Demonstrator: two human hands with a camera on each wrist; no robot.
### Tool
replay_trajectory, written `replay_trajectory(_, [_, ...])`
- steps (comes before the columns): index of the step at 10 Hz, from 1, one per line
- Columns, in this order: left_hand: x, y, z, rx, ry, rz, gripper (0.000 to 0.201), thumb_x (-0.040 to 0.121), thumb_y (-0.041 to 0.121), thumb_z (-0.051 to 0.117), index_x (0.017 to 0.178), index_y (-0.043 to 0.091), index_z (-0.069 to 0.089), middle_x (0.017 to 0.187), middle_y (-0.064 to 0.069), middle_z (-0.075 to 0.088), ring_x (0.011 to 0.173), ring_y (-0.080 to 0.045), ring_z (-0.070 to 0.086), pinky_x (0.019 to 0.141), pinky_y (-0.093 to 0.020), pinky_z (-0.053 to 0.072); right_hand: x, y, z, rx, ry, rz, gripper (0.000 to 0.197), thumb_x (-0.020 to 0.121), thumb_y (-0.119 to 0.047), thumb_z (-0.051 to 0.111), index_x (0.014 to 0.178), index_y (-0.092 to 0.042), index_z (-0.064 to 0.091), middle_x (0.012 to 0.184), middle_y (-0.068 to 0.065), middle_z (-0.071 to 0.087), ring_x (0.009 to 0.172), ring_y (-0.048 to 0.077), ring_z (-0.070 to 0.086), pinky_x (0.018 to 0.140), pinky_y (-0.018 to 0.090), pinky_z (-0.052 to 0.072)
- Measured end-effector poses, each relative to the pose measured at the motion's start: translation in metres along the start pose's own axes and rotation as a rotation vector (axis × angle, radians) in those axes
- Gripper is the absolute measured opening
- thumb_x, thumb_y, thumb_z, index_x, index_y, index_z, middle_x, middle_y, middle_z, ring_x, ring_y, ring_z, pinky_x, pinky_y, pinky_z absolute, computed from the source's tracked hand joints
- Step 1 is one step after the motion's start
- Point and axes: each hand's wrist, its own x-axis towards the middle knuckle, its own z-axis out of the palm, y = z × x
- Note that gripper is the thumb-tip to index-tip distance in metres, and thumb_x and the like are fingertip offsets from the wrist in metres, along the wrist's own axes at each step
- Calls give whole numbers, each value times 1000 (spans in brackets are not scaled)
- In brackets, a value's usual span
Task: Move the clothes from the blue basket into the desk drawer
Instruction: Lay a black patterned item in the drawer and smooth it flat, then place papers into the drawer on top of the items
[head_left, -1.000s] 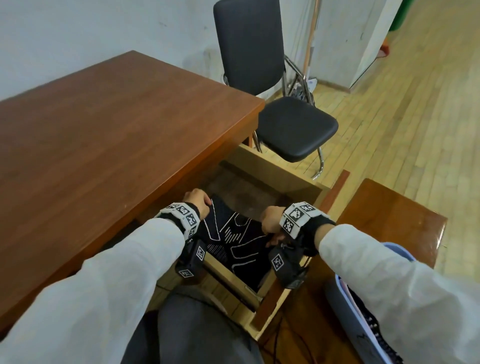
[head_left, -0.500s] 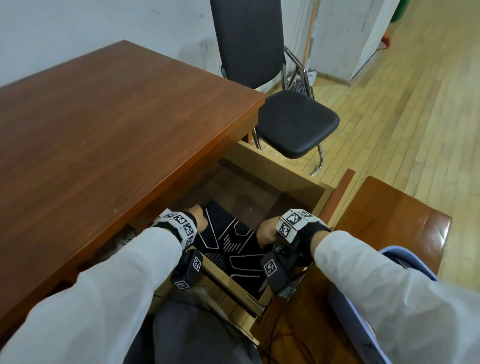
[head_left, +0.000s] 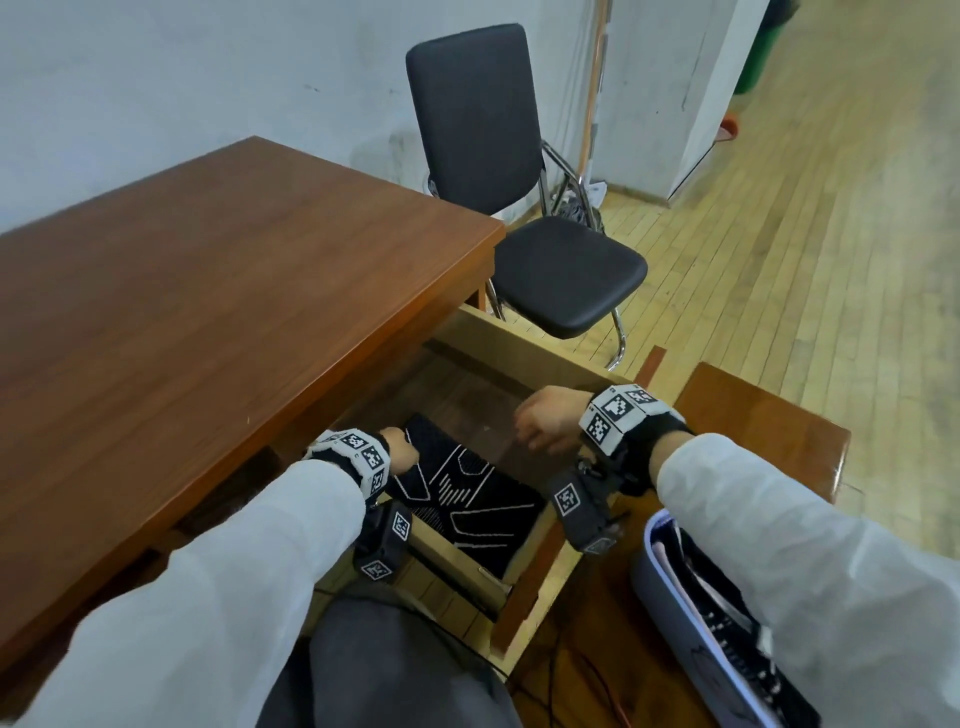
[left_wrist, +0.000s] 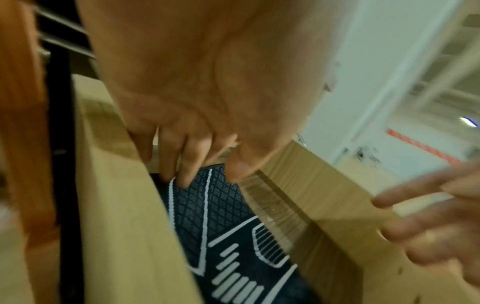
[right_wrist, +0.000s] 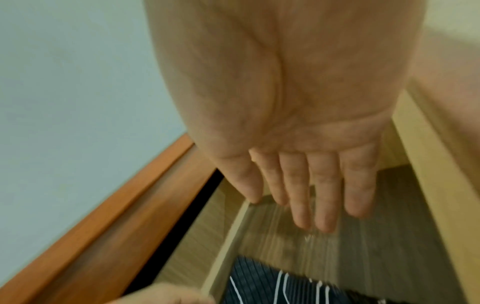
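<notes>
Black garment with white line pattern lies flat in drawer, both hands relaxed, left fingertips touching it.

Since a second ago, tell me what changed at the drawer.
The right hand let go of the black patterned garment and lifted clear, fingers straight. The left hand stays with fingertips on the garment's far corner. The garment still lies flat in the open drawer.

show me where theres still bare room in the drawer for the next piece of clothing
The bare drawer floor lies at the far end, between the black patterned garment and the far wall, under the raised right hand. The near end is crowded: the garment covers it, and the left hand touches its far left corner.
</notes>
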Motion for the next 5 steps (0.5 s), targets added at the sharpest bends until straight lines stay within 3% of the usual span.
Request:
replay_trajectory(1, [-3,2,2,-59,62,59,42,98,26,43,124,-4,56,129,-24,57,118,-37,57,99,-42,45,-35,4,-18,132,27,0,35,101,-13,42,133,-2,51,129,13,61,108,25,62,88,32,51])
replay_trajectory(2, [-28,17,-2,-84,136,103,37,97,24,45,122,0,58,125,-19,59,113,-34,59,89,-36,47,-60,26,-31,171,105,-6,35,98,-10,46,132,0,51,127,18,61,117,32,60,100,40,47])
replay_trajectory(3, [-57,39,-5,-128,198,150,37,96,24,47,121,1,60,126,-19,60,114,-35,58,93,-36,47,-83,56,-40,134,201,-2,40,93,-7,53,132,5,50,129,23,59,118,38,59,99,43,49])
replay_trajectory(4, [-85,70,-5,-204,281,232,36,95,24,49,124,6,61,127,-15,61,117,-34,57,98,-38,46,-111,91,-57,65,225,52,38,90,-8,58,126,5,55,112,19,66,89,28,66,71,32,55])
replay_trajectory(5, [-113,105,5,-270,311,361,34,96,22,49,125,11,62,127,-12,62,118,-31,57,101,-37,45,-137,119,-64,-104,279,139,31,87,-11,63,114,3,63,88,10,64,68,19,61,58,26,52])
